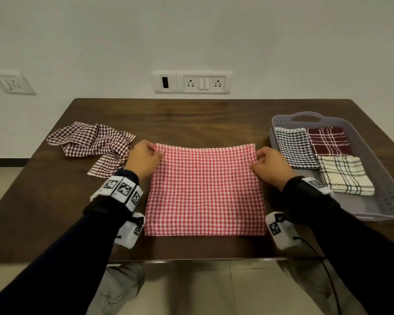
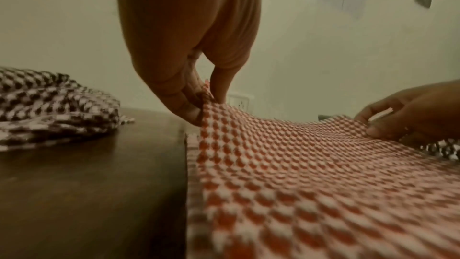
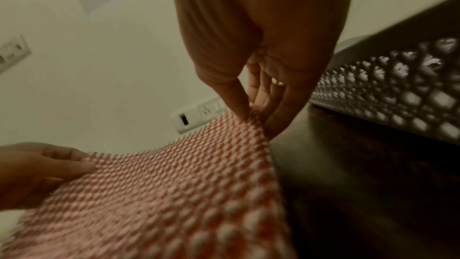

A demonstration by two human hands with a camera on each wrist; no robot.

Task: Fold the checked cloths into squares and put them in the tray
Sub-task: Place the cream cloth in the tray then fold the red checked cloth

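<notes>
Two pinches hold the work: my left hand has thumb and fingertips pressed together on the far left corner of the red checked cloth, and my right hand pinches the far right corner the same way, thumb against fingers. Both wrist views show those corners raised slightly off the wood, with the far edge sagging a little between them. Near edge of the cloth lies flat on the dark wooden table, close to the table's front edge, and the piece reads as a wide rectangle, centred in front of me. I cannot tell from the head view how many layers it has. Left of my left hand, just beside it, a maroon checked cloth sits crumpled in a loose heap. To the right, near my right hand but apart from it, stands the grey perforated tray. Inside it I count three folded squares: a black checked cloth at the far left, a dark red plaid cloth beside it at the far right, and a cream plaid cloth nearer to me, overlapping both. Behind the table, a socket panel is on the wall.
</notes>
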